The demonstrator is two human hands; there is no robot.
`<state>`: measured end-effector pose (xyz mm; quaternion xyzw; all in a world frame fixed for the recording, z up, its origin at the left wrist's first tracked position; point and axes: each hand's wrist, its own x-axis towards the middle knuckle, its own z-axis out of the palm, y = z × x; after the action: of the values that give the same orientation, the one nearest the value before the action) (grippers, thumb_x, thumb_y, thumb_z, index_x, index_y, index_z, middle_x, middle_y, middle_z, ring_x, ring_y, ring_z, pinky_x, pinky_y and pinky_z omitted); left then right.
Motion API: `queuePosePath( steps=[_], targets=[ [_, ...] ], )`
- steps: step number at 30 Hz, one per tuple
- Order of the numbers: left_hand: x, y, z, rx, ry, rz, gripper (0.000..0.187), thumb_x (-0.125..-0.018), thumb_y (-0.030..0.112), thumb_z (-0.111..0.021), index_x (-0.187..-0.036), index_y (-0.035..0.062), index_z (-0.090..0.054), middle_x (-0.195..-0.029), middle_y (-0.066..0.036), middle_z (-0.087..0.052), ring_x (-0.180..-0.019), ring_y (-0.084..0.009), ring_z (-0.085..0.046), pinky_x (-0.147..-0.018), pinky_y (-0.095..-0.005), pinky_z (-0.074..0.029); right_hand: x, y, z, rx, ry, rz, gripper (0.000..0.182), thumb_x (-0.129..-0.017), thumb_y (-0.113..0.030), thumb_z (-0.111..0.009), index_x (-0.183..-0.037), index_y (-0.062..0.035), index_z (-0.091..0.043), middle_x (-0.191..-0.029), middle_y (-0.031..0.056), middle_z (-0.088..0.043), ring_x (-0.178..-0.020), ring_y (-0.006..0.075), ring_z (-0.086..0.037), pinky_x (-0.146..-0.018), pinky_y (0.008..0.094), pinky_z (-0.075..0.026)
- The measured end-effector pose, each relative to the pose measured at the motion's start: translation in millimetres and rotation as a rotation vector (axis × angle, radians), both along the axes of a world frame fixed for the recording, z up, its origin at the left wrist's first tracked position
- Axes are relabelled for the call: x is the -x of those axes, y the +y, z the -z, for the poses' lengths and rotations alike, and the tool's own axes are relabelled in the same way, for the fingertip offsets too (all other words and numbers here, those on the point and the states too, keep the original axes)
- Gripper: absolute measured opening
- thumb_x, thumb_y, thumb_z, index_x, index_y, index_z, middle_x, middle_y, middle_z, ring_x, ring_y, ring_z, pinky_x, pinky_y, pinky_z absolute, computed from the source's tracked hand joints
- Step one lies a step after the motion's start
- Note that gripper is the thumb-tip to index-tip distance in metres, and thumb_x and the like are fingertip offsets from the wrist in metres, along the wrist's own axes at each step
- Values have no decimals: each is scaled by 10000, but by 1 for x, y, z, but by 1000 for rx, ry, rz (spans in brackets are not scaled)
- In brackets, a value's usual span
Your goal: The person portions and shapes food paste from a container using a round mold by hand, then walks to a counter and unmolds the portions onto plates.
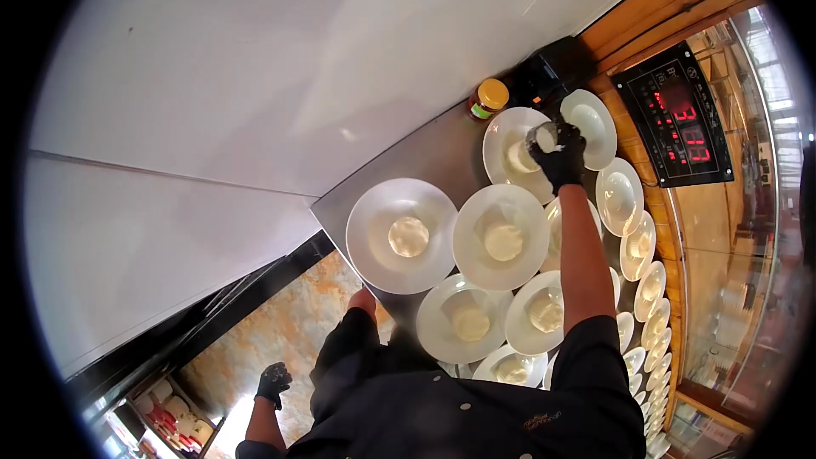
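Nearest me, the person is wearing a dark shirt (408,416) that is showing orange chest lettering too small to read. The left hand (273,384), black-gloved, is hanging above the floor (263,331), well apart from the yellow-lidded jar (490,97) and to its left; its fingers are curling, and I cannot tell whether they are holding anything. White plates (365,229) are crowding the metal surface (450,144) on the near side of the jar, several carrying pale discs (409,237). The right hand (563,153), also black-gloved, is reaching just right of the jar and gripping a clear round piece (544,138), cup or ring I cannot tell, above one plate's disc. The jar itself is wearing a partly green label, unreadable from here. A black box (552,72) is sitting just right of the jar. Farther right of it, a dark panel (671,161) is glowing with red digits, apparently a 3, then 10 or 18.
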<state>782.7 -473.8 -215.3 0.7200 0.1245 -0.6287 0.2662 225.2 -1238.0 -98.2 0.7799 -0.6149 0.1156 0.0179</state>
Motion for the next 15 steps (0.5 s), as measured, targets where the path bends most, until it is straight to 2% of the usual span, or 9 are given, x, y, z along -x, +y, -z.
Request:
queuePosePath(
  steps=[2, 4, 5, 6, 7, 10, 11, 13, 15],
  targets=[
    [-7, 3, -3, 50, 7, -31, 420, -938, 144, -641, -1349, 98, -569, -1025, -52, -734, -932, -171, -703, -844, -353, -580, -7, 12, -42, 162, -26, -30, 726, -817, -489, -749, -1364, -52, -558, -1295, 217, -601, -1244, 391, -521, -1069, 508, -392],
    [-24, 43, 41, 335, -157, 318, 351, -968, 184, -607, -1312, 117, -593, -1021, -67, -719, -938, -193, -704, -800, -369, -584, 3, 24, -66, 87, -297, -14, 634, -877, -357, -723, -1395, -42, -537, -1364, 216, -575, -1299, 363, -502, -1110, 453, -387],
    [-11, 23, 26, 182, -124, 107, 336, -972, 197, -608, -1299, 124, -601, -1022, -70, -716, -940, -196, -704, -800, -373, -583, 0, 35, -68, 62, -600, -78, 577, -913, -239, -691, -1420, -27, -515, -1381, 211, -563, -1296, 335, -512, -1120, 395, -395],
    [-2, 14, 16, 30, -89, -119, 321, -975, 210, -608, -1287, 132, -609, -1023, -73, -713, -943, -199, -704, -800, -377, -582, 0, 52, -62, -309, -1289, -86, 520, -960, -228, -643, -1416, -11, -520, -1436, 151, -543, -1321, 232, -521, -1102, 367, -424],
    [5, 18, 18, 114, -159, 42, 349, -962, 266, -646, -1285, 136, -611, -1049, -76, -712, -957, -213, -702, -826, -389, -575, 8, 71, -36, -583, -1687, -52, 600, -944, -226, -651, -1479, -41, -455, -1418, 156, -547, -1298, 307, -520, -1115, 381, -406],
    [40, 37, -14, 285, -190, -282, 532, -957, 374, -655, -1383, 78, -535, -1181, -117, -674, -1079, -242, -670, -897, -407, -563, -102, 173, -88, -1382, -2340, -267, 716, -945, -472, -418, -1540, -76, -386, -1537, 155, -463, -1374, 391, -469, -1107, 592, -397],
    [52, 47, -27, 407, -276, -206, 515, -987, 336, -607, -1407, 55, -507, -1221, -132, -661, -1090, -244, -669, -919, -395, -564, -142, 210, -96, -1316, -2377, -157, 731, -935, -448, -425, -1570, -96, -341, -1560, 146, -438, -1385, 416, -449, -1085, 587, -428],
    [85, 38, -94, 527, -538, 3, 461, -1034, 263, -516, -1439, 45, -487, -1264, -152, -647, -1139, -248, -657, -962, -384, -554, -195, 270, -103, -1752, -2317, -137, 786, -906, -500, -493, -1586, -147, -318, -1514, 192, -468, -1360, 420, -461, -1001, 568, -488],
    [106, 47, -133, 610, -564, -314, 445, -1038, 291, -507, -1420, 63, -522, -1216, -134, -669, -1118, -254, -657, -970, -400, -543, -243, 331, -91, -2099, -2204, -262, 812, -894, -523, -543, -1593, -182, -306, -1463, 227, -504, -1326, 430, -481, -908, 536, -551]
  ],
)
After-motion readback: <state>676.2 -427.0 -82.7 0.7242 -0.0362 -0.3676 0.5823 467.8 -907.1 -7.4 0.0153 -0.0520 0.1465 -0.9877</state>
